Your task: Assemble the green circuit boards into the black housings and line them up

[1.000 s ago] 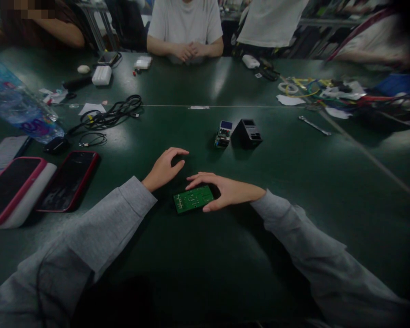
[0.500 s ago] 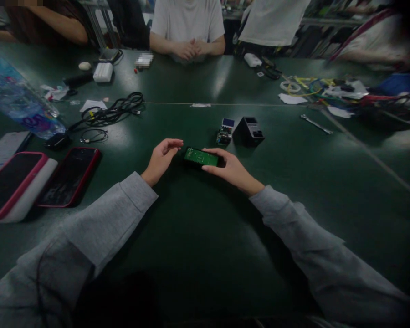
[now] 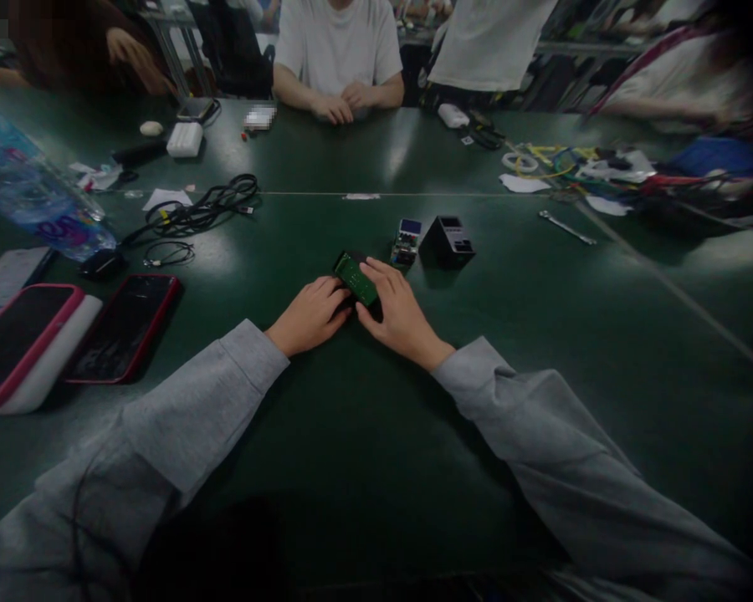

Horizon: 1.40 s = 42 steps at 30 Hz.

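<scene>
A green circuit board (image 3: 356,278) in a dark casing is held tilted between my two hands, at the middle of the head view. My right hand (image 3: 396,313) grips its right side, thumb at the near edge and fingers over the far edge. My left hand (image 3: 310,313) is closed against its left side, with the fingertips partly hidden behind it. Just beyond my right hand stands a small module with a blue screen and exposed parts (image 3: 407,241). Beside that sits a black box-shaped housing with cutouts (image 3: 448,242).
Left lie a red-edged phone (image 3: 122,330), another phone-like device (image 3: 22,343), a plastic bottle (image 3: 43,192) and coiled black cables (image 3: 207,209). Right are a wrench (image 3: 566,227) and a heap of coloured wires (image 3: 602,167). A person in a white shirt (image 3: 339,50) sits opposite.
My left hand has come in from the side and closed onto the circuit board. The board has turned and tilted, and my right hand has shifted left with it.
</scene>
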Tool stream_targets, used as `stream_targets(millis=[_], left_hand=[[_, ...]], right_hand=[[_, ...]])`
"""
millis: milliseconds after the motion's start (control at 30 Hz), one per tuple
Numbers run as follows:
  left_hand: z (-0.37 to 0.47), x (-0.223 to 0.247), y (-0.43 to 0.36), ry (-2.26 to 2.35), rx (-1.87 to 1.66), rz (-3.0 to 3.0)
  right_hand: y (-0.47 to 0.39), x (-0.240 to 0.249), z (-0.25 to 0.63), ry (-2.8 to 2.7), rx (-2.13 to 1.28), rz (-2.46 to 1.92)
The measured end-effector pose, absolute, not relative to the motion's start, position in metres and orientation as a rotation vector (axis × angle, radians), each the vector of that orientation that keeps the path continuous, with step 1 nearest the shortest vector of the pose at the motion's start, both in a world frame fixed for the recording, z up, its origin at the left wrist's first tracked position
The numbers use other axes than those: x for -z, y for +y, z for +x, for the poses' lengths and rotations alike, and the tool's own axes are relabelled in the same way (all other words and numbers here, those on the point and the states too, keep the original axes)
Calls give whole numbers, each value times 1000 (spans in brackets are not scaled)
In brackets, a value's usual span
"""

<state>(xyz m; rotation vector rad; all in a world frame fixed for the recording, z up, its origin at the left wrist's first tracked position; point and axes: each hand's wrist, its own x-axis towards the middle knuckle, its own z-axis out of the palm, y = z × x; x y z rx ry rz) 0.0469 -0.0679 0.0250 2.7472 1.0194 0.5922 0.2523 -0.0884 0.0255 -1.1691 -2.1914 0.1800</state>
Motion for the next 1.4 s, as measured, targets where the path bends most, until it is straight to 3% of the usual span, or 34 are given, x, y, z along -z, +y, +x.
stream_targets(millis=[367, 667, 867, 1400], left_hand=[[46, -27, -68, 1026, -571, 2779], [46, -21, -66, 1057, -551, 2789], [44, -16, -66, 1019, -494, 2805], [42, -12, -66, 1061, -450, 2928]], right_hand=[[-85, -28, 254, -2023, -294, -1161], [-94, -30, 255, -2239, -63, -1112], [-103, -39, 251, -2473, -122, -927], [-103, -37, 247, -2390, -22, -898]])
